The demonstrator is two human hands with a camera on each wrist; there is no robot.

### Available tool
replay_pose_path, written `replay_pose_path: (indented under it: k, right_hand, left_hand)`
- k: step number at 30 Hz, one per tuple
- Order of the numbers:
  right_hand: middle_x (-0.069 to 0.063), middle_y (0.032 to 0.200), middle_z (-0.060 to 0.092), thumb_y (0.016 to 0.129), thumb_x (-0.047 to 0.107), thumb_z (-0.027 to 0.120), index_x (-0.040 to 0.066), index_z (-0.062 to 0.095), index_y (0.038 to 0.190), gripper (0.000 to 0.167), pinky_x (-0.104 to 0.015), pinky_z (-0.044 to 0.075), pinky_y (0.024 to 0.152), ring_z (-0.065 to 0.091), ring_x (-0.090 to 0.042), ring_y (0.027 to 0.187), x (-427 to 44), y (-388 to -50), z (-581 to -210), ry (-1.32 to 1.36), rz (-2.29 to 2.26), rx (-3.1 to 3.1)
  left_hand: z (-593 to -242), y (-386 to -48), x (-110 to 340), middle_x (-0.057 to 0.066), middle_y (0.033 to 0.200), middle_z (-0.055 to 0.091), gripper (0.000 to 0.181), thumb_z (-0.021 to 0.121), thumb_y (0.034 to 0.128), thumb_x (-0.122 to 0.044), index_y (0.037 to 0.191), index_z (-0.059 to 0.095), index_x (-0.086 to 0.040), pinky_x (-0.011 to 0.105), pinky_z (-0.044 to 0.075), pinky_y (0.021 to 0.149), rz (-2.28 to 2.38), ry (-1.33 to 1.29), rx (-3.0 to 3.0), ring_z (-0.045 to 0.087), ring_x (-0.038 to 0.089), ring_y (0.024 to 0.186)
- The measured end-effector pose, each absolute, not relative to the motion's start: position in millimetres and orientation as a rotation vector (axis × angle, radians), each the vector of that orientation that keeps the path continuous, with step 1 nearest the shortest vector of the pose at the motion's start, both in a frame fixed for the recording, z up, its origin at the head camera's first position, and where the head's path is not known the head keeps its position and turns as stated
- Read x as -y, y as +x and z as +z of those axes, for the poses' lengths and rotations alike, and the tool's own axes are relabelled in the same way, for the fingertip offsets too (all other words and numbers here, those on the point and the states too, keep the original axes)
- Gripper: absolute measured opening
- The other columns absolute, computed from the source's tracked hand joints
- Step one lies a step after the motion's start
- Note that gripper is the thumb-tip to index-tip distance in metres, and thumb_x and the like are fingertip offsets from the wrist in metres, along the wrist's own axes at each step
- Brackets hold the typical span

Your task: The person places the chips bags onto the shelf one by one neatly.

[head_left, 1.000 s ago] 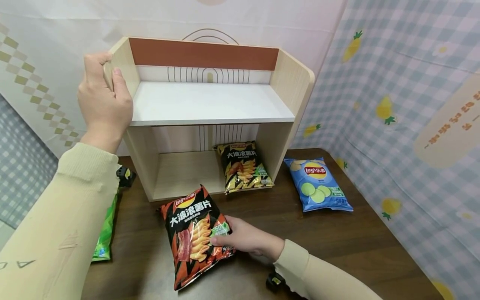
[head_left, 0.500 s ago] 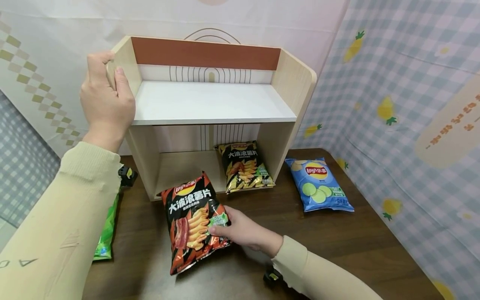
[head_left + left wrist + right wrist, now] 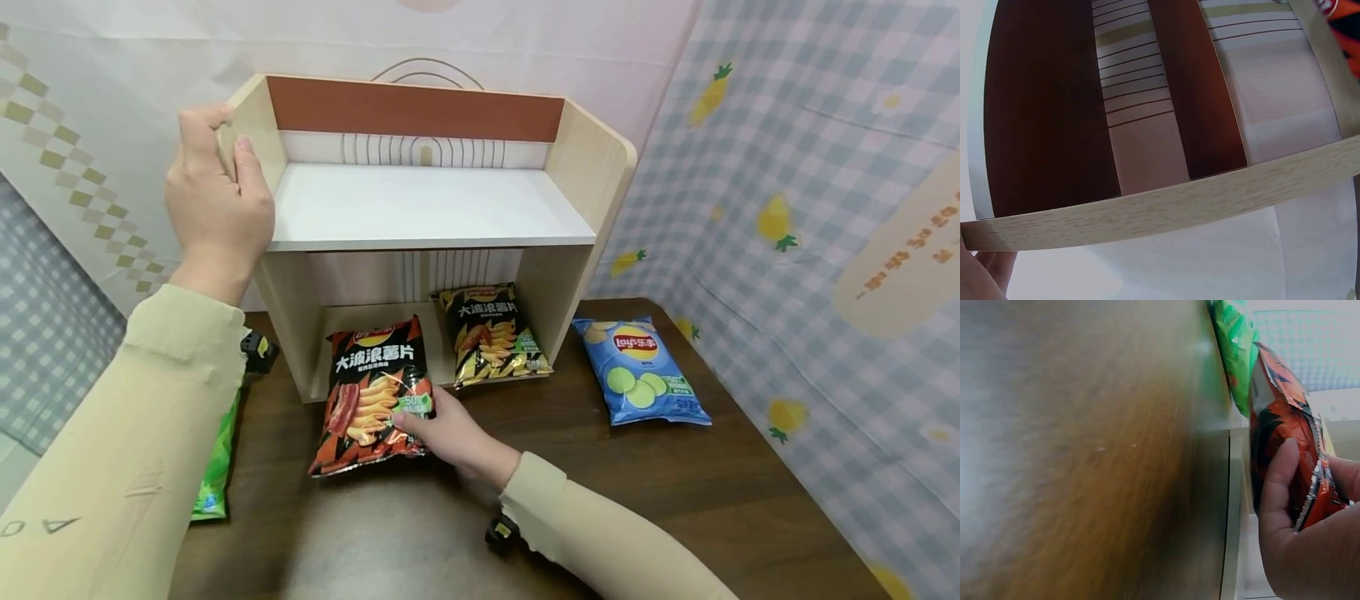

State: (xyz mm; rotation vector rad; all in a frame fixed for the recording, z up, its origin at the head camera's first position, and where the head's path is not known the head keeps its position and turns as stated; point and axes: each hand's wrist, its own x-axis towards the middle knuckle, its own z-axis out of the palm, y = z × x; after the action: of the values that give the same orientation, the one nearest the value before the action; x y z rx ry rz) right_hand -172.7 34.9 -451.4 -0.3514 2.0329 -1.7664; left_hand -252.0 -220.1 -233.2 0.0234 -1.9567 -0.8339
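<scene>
My left hand (image 3: 219, 196) grips the left side panel of a small two-tier wooden shelf (image 3: 577, 171), fingers behind its upper edge and thumb in front. In the left wrist view, the panel's pale edge (image 3: 1147, 215) crosses the frame, with a bit of the hand (image 3: 979, 278) at lower left. My right hand (image 3: 457, 433) pinches the right edge of a red and black Lay's chip bag (image 3: 371, 400), thumb on its front. The bag's top reaches into the lower compartment's left half; its bottom tilts out toward me. Right of it, a black and gold chip bag (image 3: 491, 333) leans inside.
A blue chip bag (image 3: 641, 371) lies on the brown table (image 3: 675, 492) right of the shelf. At left, a green bag (image 3: 217, 467) is partly hidden behind my left sleeve. The white upper board (image 3: 427, 204) overhangs the lower compartment. Patterned cloth hangs behind and at the sides.
My right hand has carried the red chip bag forward and slightly left, from in front of the shelf partly into the lower compartment. The left hand keeps its hold on the panel.
</scene>
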Motion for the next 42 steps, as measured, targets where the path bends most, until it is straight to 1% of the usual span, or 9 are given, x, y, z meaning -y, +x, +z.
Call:
replay_pose_path:
  k: [4, 11, 14, 17, 22, 28, 32, 37, 42]
  right_hand:
    - [-0.001, 0.107, 0.066, 0.09, 0.03, 0.069, 0.021, 0.05, 0.133, 0.047, -0.033, 0.051, 0.082, 0.065, -0.017, 0.094, -25.2, -184.2, -452.6, -0.288, -1.829, -2.012]
    - [-0.002, 0.106, 0.065, 0.089, 0.032, 0.071, 0.017, 0.057, 0.125, 0.042, -0.035, 0.05, 0.081, 0.063, -0.017, 0.093, -17.6, -196.4, -459.6, -0.166, -1.862, -1.987]
    - [-0.004, 0.107, 0.065, 0.09, 0.033, 0.07, 0.013, 0.057, 0.124, 0.042, -0.037, 0.051, 0.08, 0.063, -0.019, 0.093, -17.9, -197.0, -463.9, -0.126, -1.873, -1.956]
    - [-0.006, 0.108, 0.063, 0.089, 0.036, 0.07, 0.009, 0.055, 0.126, 0.048, -0.036, 0.051, 0.08, 0.063, -0.019, 0.093, -19.5, -195.1, -466.2, -0.088, -1.872, -1.951]
    - [-0.012, 0.111, 0.062, 0.088, 0.033, 0.072, 0.003, 0.049, 0.131, 0.057, -0.039, 0.054, 0.08, 0.065, -0.022, 0.095, -22.5, -189.8, -467.6, -0.003, -1.986, -1.776]
    - [-0.015, 0.127, 0.054, 0.09, 0.024, 0.07, -0.008, 0.042, 0.135, 0.061, -0.036, 0.05, 0.089, 0.059, -0.023, 0.112, -26.3, -180.3, -465.4, 0.134, -2.182, -1.438]
    - [-0.013, 0.132, 0.048, 0.09, 0.016, 0.07, -0.009, 0.046, 0.13, 0.054, -0.031, 0.047, 0.093, 0.054, -0.022, 0.118, -24.9, -173.8, -464.8, 0.257, -2.271, -1.262]
    - [-0.018, 0.123, 0.058, 0.092, 0.014, 0.067, -0.007, 0.053, 0.126, 0.042, -0.03, 0.048, 0.092, 0.06, -0.029, 0.111, -24.2, -167.1, -466.6, 0.294, -2.229, -1.188]
    - [-0.026, 0.119, 0.06, 0.096, 0.011, 0.06, -0.008, 0.053, 0.125, 0.035, -0.034, 0.049, 0.091, 0.06, -0.037, 0.11, -24.3, -162.6, -469.4, 0.255, -2.176, -1.177]
  left_hand:
    - [-231.3, -254.0, 218.0, 0.004, 0.125, 0.062, 0.037, 0.041, 0.0982, -0.034, 0.128, 0.05, -0.015, 0.05, 0.044, 0.08, -0.83, 0.015, 1.958, 0.061, 0.031, 0.104]
    - [-228.2, -254.5, 215.0, 0.003, 0.125, 0.061, 0.036, 0.039, 0.0992, -0.035, 0.129, 0.049, -0.016, 0.049, 0.042, 0.077, -0.821, 0.009, 1.974, 0.062, 0.029, 0.103]
    - [-227.5, -253.9, 214.0, 0.003, 0.126, 0.061, 0.036, 0.04, 0.099, -0.034, 0.128, 0.049, -0.016, 0.049, 0.044, 0.078, -0.828, 0.011, 1.968, 0.062, 0.028, 0.103]
    - [-227.0, -253.5, 213.9, 0.002, 0.126, 0.062, 0.035, 0.041, 0.0986, -0.034, 0.127, 0.05, -0.016, 0.048, 0.047, 0.082, -0.835, 0.017, 1.958, 0.062, 0.027, 0.106]
    - [-227.3, -253.1, 215.2, 0.0, 0.128, 0.06, 0.036, 0.041, 0.0984, -0.034, 0.128, 0.05, -0.015, 0.048, 0.047, 0.088, -0.84, 0.02, 1.959, 0.061, 0.025, 0.11]
    - [-229.5, -253.7, 218.2, 0.0, 0.128, 0.061, 0.034, 0.041, 0.0988, -0.034, 0.128, 0.05, -0.018, 0.045, 0.048, 0.089, -0.848, 0.039, 1.965, 0.06, 0.022, 0.111]
    - [-230.9, -253.3, 220.7, 0.0, 0.128, 0.061, 0.034, 0.041, 0.0985, -0.034, 0.127, 0.05, -0.018, 0.045, 0.048, 0.089, -0.846, 0.044, 1.963, 0.06, 0.022, 0.111]
    - [-232.3, -251.8, 221.4, 0.0, 0.127, 0.061, 0.034, 0.04, 0.0987, -0.034, 0.127, 0.05, -0.019, 0.046, 0.047, 0.089, -0.844, 0.035, 1.966, 0.06, 0.023, 0.111]
    - [-233.6, -250.8, 220.7, 0.001, 0.127, 0.06, 0.033, 0.039, 0.099, -0.035, 0.127, 0.049, -0.02, 0.048, 0.047, 0.089, -0.844, 0.027, 1.976, 0.06, 0.025, 0.111]
